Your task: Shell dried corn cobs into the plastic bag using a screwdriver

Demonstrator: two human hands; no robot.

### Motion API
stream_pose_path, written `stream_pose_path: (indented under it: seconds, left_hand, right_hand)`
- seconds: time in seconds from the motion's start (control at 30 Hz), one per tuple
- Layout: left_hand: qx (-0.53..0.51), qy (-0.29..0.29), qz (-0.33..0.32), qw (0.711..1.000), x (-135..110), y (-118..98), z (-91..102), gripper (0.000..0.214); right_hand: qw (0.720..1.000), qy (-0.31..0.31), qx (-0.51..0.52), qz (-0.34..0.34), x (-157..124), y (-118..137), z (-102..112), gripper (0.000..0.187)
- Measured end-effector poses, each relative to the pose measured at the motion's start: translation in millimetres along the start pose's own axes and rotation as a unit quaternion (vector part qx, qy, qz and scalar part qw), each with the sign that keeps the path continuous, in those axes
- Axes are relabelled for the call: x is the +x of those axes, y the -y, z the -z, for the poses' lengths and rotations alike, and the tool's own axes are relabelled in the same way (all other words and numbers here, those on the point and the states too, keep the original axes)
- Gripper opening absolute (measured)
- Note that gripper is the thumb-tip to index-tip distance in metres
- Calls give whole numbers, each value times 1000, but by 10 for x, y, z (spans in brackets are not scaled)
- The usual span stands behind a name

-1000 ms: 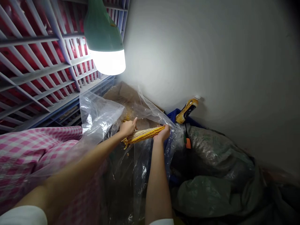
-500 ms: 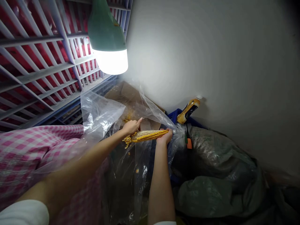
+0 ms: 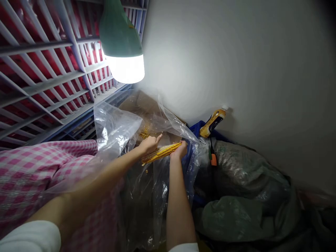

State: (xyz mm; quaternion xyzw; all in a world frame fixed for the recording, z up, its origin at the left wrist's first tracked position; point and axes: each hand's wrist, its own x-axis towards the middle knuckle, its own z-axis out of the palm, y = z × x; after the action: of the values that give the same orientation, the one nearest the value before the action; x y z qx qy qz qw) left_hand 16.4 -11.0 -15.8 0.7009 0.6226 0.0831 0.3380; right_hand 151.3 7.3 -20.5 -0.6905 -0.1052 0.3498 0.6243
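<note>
A yellow corn cob [image 3: 165, 151] lies slantwise between my hands, its right end higher than its left. Along its left upper side the kernels are gone and bare cob shows. My right hand [image 3: 180, 149] is wrapped round the right end. On the left part rests my left hand [image 3: 149, 144], its fingers bent against the cob and one finger pointing outward; the thumb is partly hidden. Loose corn kernels [image 3: 144, 133] lie in a heap beyond my left hand, inside a clear plastic bag [image 3: 115, 131] that spreads open under both hands.
A lit green-topped lamp [image 3: 124, 66] hangs at upper left before a pale slatted crate [image 3: 47, 82]. Pink checked cloth [image 3: 39, 168] lies at left. On the right are a blue crate [image 3: 195, 127], a yellow-labelled bottle [image 3: 212, 122] and dark sacks [image 3: 241, 171] along the wall.
The corn cob has tilted, its right end rising and shifting left with my right hand. Kernels that clustered at its left end have dropped away.
</note>
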Motion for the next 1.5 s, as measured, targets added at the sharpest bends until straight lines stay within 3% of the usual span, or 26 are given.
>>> stream_pose_path:
  seconds: [0.13,0.23,0.33,0.47,0.83,1.1,1.3,1.4,1.43,1.5]
  left_hand:
    - [17,-33,32,999,59,14,150,75]
    - [23,-74,18,997,-38,-114,115,73]
    - [3,-67,1,998,-138,-222,-5,72]
    - [-6,-44,-8,999,-117,-175,-88,72]
    - [-1,13,-17,1000,-29,-13,-165,85]
    - [-49,37,1,998,-36,53,-150,79]
    - [-106,31,-67,992,116,205,-148,51]
    - [-221,-5,43,974,211,291,-31,65]
    - [-247,-44,90,964,235,308,21,69]
    - [-251,-121,113,954,254,300,111,64]
  right_hand:
    - [1000,-2,-15,1,-1,-6,19,3]
    - [999,-6,-29,11,-50,-10,-68,5]
    - [999,-9,-41,19,-148,-43,-201,5]
    - [999,-18,-43,22,-247,-117,-296,3]
    - [998,-36,-60,-1,-218,-279,-199,5]
    - [999,-12,-51,-6,-232,-338,-143,5]
    - [998,43,-38,-19,-158,-334,-97,2]
    - [997,63,-35,-19,-147,-320,-34,4]
    - [997,69,-33,-15,-155,-312,-9,4]
    - [996,83,-29,-5,-188,-287,34,6]
